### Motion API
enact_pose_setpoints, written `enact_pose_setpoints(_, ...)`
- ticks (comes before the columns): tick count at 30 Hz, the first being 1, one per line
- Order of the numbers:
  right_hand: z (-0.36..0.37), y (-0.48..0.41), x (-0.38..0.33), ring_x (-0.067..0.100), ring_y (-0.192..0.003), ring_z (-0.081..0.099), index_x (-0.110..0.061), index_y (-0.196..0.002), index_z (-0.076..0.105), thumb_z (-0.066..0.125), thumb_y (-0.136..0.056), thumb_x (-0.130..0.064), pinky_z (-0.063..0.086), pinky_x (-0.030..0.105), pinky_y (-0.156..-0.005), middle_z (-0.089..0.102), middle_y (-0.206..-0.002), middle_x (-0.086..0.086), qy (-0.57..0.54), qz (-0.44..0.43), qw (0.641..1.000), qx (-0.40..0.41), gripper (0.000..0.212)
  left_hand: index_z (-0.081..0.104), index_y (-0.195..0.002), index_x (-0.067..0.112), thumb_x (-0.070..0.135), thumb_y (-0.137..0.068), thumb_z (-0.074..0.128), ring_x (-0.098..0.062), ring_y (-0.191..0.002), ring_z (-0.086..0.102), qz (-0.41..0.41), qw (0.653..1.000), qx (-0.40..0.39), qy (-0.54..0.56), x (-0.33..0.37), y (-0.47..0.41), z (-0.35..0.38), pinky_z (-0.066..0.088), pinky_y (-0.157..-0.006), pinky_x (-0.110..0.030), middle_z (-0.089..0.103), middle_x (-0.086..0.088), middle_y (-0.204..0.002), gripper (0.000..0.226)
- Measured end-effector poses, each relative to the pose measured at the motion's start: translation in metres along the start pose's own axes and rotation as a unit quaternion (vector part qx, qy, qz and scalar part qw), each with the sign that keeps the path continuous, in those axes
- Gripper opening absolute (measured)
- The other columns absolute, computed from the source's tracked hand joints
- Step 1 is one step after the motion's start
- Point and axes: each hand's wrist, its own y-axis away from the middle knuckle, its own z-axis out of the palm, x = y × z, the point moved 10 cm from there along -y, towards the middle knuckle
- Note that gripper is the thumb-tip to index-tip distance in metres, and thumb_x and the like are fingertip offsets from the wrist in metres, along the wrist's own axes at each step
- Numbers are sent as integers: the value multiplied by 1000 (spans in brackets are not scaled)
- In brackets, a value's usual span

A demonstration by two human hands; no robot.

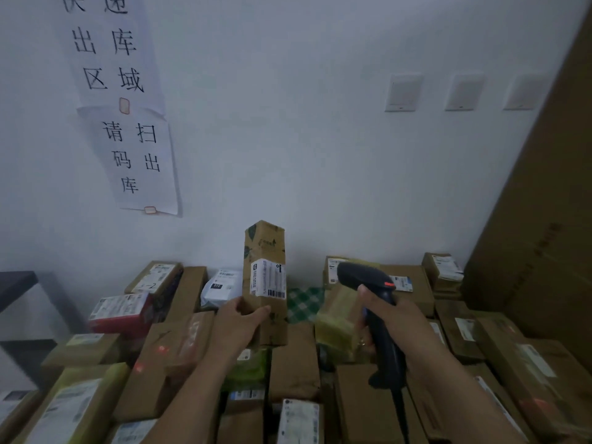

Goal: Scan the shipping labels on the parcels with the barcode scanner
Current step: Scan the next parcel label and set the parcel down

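Aiming step: left hand [237, 325] held the tall parcel [266, 248] upright above the pile, fingers curled round its lower part, shipping label [268, 278] facing out; right hand [407, 318] wrapped the barcode scanner [362, 278] handle just beside it; next move judged to need the beam brought onto the barcode

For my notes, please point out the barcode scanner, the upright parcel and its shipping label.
barcode scanner [362, 278], head view, black head.
upright parcel [264, 242], head view, upper cardboard face.
shipping label [268, 278], head view, its middle.
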Motion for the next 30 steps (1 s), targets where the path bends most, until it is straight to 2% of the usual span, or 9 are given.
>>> enact_pose_setpoints(4,-2,-55,9,29,-60,68,-5,-89,68,74,-71,-54,58,34,-55,74,-74,15,-65,17,996,55,53,60,-86,21,33,-81,79,-9,-76,63,25,997,-7,-70,-1,-48,33,51,-57,-21,65,5,-83,22)
enact_pose_setpoints(6,2,-81,18,26,-55,65,-3,-88,68,75,-66,-55,56,32,-51,72,-70,13,-83,28,994,58,57,61,-90,18,33,-79,80,-9,-76,63,41,995,-10,-87,-1,-74,56,44,-54,-15,63,6,-82,26)
enact_pose_setpoints(11,7,-130,47,20,-50,61,-5,-87,67,73,-73,-51,52,28,-48,70,-70,11,-67,52,995,46,48,60,-101,18,38,-78,80,-4,-81,56,51,992,-12,-117,-19,-135,115,38,-56,-11,61,1,-103,37)
enact_pose_setpoints(14,5,-149,64,20,-50,60,-5,-84,66,72,-76,-50,51,28,-48,69,-70,12,-45,60,997,35,46,60,-111,13,39,-79,80,-14,-92,60,11,986,-50,-158,-45,-161,150,48,-65,-17,60,-5,-114,45)
enact_pose_setpoints(18,-4,-163,86,19,-47,60,-5,-79,67,71,-85,-43,49,26,-46,68,-66,12,-28,81,995,54,39,48,-77,25,39,-82,75,-10,-70,52,-11,970,-73,-233,-77,-179,177,47,-64,-24,53,-2,-94,31)
enact_pose_setpoints(23,-9,-165,105,18,-45,58,-3,-78,67,70,-87,-38,48,25,-43,69,-65,11,-9,86,994,67,36,65,-104,9,37,-86,72,-13,-76,57,-46,946,-138,-290,-121,-200,199,43,-59,-19,67,-8,-105,34)
enact_pose_setpoints(25,-9,-164,107,19,-44,58,-3,-80,66,70,-87,-36,47,26,-42,69,-65,10,-19,87,994,68,34,61,-108,7,38,-87,72,-19,-91,60,-42,936,-152,-315,-129,-202,203,50,-75,-24,62,-9,-109,40)
enact_pose_setpoints(26,-9,-163,107,19,-43,57,-2,-81,66,70,-87,-35,47,26,-42,68,-64,10,-23,85,994,69,34,59,-106,6,36,-87,71,-21,-94,60,-39,937,-150,-314,-131,-203,204,50,-81,-27,61,-8,-108,37)
enact_pose_setpoints(30,-13,-161,105,18,-43,56,-1,-88,64,69,-88,-34,46,26,-42,68,-64,9,-23,74,994,80,33,56,-77,15,20,-95,61,-11,-68,54,-13,937,-148,-315,-128,-206,203,44,-62,-22,61,0,-78,20)
